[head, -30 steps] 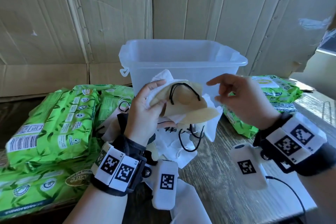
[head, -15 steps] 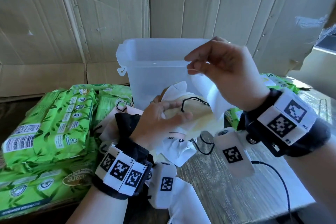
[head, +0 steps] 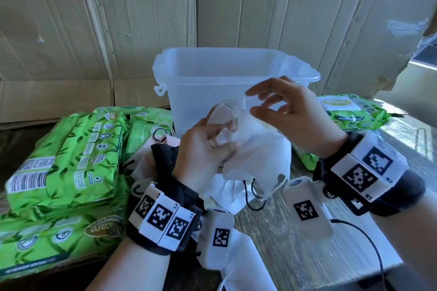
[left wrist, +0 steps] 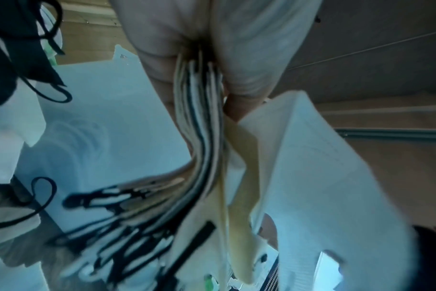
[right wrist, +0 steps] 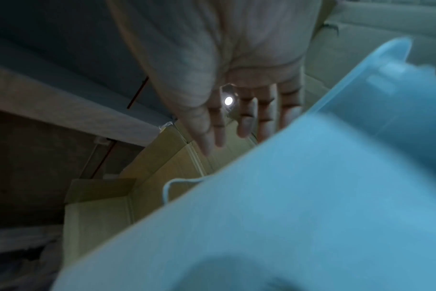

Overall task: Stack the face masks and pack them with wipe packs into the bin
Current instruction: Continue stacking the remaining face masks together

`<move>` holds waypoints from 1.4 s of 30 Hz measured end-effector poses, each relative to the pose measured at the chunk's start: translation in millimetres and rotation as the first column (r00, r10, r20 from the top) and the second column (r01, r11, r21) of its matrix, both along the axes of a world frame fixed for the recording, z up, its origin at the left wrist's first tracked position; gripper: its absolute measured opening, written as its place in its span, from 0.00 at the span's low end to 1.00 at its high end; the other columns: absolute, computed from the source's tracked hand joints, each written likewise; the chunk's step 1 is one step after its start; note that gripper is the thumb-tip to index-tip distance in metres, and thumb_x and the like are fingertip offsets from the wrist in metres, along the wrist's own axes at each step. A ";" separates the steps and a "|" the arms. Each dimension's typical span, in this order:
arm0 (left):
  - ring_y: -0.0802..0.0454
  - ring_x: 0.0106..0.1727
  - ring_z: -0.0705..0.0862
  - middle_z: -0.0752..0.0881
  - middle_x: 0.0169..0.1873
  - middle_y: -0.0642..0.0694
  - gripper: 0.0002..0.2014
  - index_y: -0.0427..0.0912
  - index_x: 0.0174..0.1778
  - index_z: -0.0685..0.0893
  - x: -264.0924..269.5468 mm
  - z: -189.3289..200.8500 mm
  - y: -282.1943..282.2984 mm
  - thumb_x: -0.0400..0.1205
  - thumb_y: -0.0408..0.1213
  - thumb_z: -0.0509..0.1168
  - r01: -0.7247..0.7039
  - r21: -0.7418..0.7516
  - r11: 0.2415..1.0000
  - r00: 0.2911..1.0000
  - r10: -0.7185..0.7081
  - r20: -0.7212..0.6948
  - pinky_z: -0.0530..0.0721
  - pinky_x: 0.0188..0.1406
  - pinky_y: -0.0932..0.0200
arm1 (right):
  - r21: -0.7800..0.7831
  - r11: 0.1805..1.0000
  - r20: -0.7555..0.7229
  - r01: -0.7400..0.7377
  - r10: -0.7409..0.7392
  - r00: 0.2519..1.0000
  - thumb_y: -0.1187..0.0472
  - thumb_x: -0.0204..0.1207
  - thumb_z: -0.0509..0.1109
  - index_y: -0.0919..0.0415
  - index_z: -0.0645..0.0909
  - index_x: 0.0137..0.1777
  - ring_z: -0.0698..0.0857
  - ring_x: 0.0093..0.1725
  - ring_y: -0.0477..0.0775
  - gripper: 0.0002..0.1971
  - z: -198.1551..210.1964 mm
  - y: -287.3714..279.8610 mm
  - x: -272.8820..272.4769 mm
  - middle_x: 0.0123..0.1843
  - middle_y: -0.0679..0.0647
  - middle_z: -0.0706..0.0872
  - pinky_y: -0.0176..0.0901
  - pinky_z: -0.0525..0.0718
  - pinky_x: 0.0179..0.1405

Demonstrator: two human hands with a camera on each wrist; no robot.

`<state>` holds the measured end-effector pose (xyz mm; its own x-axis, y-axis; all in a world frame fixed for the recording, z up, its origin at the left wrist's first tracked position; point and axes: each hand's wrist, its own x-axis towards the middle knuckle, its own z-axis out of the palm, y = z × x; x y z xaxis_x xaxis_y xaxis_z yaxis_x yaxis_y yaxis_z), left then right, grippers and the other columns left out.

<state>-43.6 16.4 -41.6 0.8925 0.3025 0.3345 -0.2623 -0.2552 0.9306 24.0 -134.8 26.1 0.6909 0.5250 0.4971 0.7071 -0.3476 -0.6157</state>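
White fabric first, from the head view: a stack of face masks (head: 255, 149) pinched at one edge by the left hand (head: 203, 156), fingers curled over the top, thumb beneath, held up off the wooden table (head: 272, 231) just in front of the translucent bin (head: 201, 82). Probably kept in the air so each new mask can be laid flat on the pile and the edges squared. Right hand (head: 290, 111) poised above the top mask, fingers spread and loose, gripping nothing; likely about to smooth or press. More loose masks (head: 231, 196) lying under the stack on the table. Green wipe packs (head: 66, 153) piled to the left, another wipe pack (head: 350, 111) to the right of the bin, all still outside it. Bin apparently empty, though the floor cannot be made out for certain.

Left wrist view: many layered mask edges (left wrist: 202, 122), cream and white with black ear loops (left wrist: 107, 216) trailing below, squeezed between thumb and fingers. Firm clamp, presumably to stop the slippery layers fanning apart.

Right wrist view: fingers (right wrist: 247, 122) straight and extended, nothing between them, bin wall (right wrist: 336, 177) blurred close below.
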 end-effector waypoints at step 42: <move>0.58 0.51 0.87 0.91 0.42 0.52 0.20 0.46 0.38 0.90 1.3 5.7 8.9 0.79 0.21 0.57 0.013 -0.184 0.983 0.999 -0.019 -0.030 0.83 0.55 0.63 | 0.326 0.874 -0.228 -0.360 0.442 0.868 0.79 0.65 0.55 0.47 0.80 0.23 0.85 0.45 0.56 0.26 -38.6 -18.3 8.9 0.42 0.63 0.87 0.46 0.80 0.46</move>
